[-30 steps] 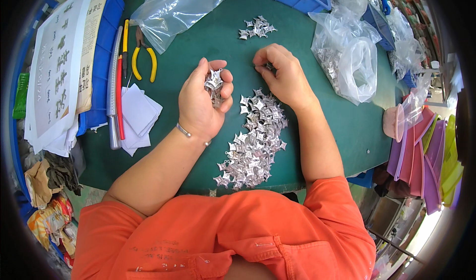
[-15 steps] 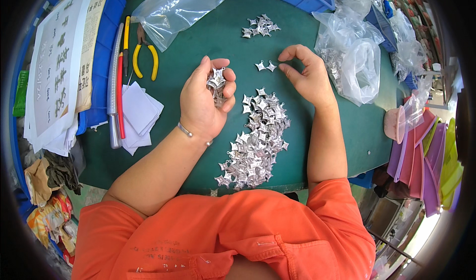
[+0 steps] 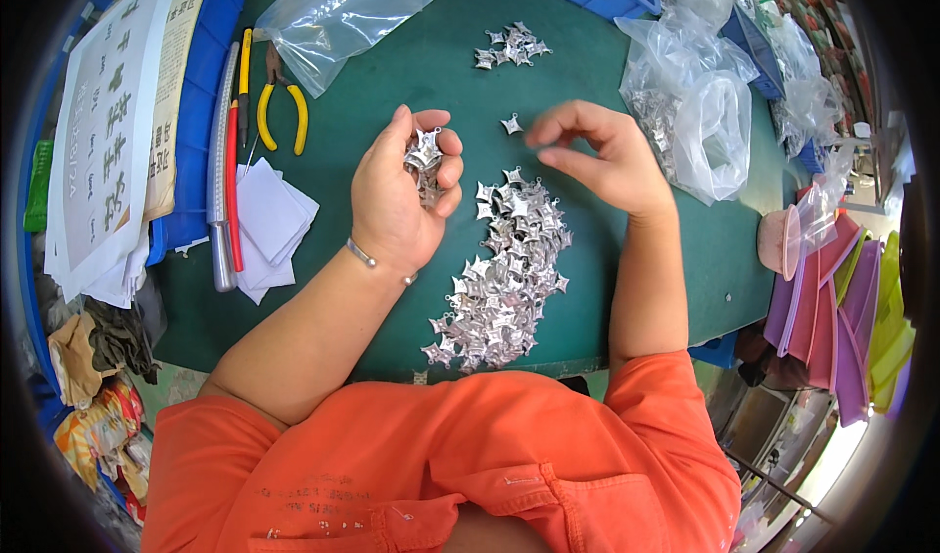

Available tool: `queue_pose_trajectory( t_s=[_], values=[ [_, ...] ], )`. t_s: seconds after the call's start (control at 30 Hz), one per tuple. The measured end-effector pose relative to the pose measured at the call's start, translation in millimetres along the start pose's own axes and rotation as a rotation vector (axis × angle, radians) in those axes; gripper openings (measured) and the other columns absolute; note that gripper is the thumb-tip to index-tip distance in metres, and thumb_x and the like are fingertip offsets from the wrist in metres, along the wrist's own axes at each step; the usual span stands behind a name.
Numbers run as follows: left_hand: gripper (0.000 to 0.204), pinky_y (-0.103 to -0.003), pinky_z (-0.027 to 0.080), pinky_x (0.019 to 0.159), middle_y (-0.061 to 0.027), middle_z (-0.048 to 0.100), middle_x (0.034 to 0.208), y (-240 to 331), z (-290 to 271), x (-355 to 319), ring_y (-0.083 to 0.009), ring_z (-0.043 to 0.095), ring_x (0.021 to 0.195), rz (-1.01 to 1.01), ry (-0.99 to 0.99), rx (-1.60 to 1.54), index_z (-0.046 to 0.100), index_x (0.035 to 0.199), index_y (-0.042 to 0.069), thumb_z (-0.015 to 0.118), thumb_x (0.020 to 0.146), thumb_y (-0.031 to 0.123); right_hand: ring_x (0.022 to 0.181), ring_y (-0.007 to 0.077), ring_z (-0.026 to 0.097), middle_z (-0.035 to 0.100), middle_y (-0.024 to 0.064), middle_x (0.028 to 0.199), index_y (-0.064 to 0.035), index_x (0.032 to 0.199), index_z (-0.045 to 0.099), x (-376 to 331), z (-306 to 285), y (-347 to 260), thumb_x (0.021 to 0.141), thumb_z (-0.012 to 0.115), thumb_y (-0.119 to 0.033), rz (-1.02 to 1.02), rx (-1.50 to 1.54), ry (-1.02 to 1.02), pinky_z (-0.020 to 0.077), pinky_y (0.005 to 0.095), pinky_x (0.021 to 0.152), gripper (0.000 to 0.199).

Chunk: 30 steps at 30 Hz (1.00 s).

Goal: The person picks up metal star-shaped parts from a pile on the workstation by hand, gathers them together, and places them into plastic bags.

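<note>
My left hand is curled around a small stack of silver star-shaped metal pieces, held between thumb and fingers above the green table. A long heap of the same star pieces lies on the table between my forearms. My right hand hovers to the right of the heap with fingers bent and apart, holding nothing I can see. One loose star lies just left of its fingertips. A smaller cluster of stars sits farther back.
Yellow-handled pliers, a red tool and white paper squares lie at the left beside a blue tray with printed sheets. Clear plastic bags sit at the back and right. Pink and purple sheets hang off the right edge.
My right hand moved from the heap toward the back, set a single star on the table and drew away to the right. The left hand kept its stack and barely moved.
</note>
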<state>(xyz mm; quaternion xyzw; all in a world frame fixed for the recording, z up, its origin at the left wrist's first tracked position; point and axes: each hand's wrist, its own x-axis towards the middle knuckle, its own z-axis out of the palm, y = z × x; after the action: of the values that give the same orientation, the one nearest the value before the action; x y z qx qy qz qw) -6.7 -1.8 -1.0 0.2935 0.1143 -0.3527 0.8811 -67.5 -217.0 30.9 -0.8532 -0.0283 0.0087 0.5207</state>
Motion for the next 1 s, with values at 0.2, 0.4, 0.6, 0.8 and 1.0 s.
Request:
queue_pose_trajectory(
  t_s=[0.2, 0.4, 0.6, 0.8, 1.0],
  values=[
    [0.029, -0.022, 0.033, 0.041, -0.0059, 0.055, 0.079, 1, -1, 0, -0.0105, 0.046, 0.057, -0.004, 0.008, -0.001, 0.054, 0.1, 0.004, 0.042, 0.098, 0.031, 0.082, 0.0175, 0.059, 0.063, 0.007, 0.089, -0.001, 0.088, 0.062, 17, 23, 1, 0.077, 0.065, 0.002, -0.171, -0.391, 0.137, 0.0474, 0.0302, 0.073, 0.012],
    [0.03, -0.025, 0.035, 0.041, -0.0069, 0.056, 0.076, -1, -1, 0, -0.0124, 0.05, 0.056, -0.011, 0.01, -0.03, 0.054, 0.098, 0.004, 0.041, 0.098, 0.031, 0.083, 0.0199, 0.062, 0.065, 0.0066, 0.085, -0.0003, 0.093, 0.064, 6, -3, -15, 0.081, 0.061, 0.004, -0.025, 0.092, -0.337, 0.0481, 0.029, 0.077, 0.013],
    [0.03, -0.023, 0.033, 0.041, -0.0054, 0.055, 0.078, 1, 0, -1, -0.0108, 0.047, 0.056, -0.015, 0.011, -0.02, 0.055, 0.099, 0.006, 0.041, 0.098, 0.032, 0.108, 0.0346, 0.053, 0.055, 0.0149, 0.122, -0.0003, 0.11, 0.06, 56, 23, -3, 0.077, 0.052, 0.011, -0.405, -0.633, 0.119, 0.0446, 0.04, 0.091, 0.036],
    [0.03, -0.024, 0.034, 0.041, -0.0065, 0.056, 0.077, -1, -3, 1, -0.0118, 0.049, 0.056, -0.013, -0.001, -0.051, 0.054, 0.099, 0.004, 0.04, 0.098, 0.031, 0.099, 0.0219, 0.058, 0.061, 0.0117, 0.111, -0.0007, 0.107, 0.062, 41, 4, -4, 0.079, 0.049, 0.013, -0.101, -0.362, 0.076, 0.046, 0.0291, 0.083, 0.033],
    [0.03, -0.025, 0.035, 0.041, -0.0068, 0.056, 0.077, 0, -5, 2, -0.0123, 0.051, 0.056, -0.008, -0.012, -0.044, 0.054, 0.099, 0.004, 0.04, 0.098, 0.03, 0.093, 0.0298, 0.058, 0.064, 0.0118, 0.096, -0.0015, 0.099, 0.063, 27, 24, -4, 0.076, 0.06, 0.006, -0.083, -0.399, 0.301, 0.0473, 0.0354, 0.083, 0.024]
  ],
)
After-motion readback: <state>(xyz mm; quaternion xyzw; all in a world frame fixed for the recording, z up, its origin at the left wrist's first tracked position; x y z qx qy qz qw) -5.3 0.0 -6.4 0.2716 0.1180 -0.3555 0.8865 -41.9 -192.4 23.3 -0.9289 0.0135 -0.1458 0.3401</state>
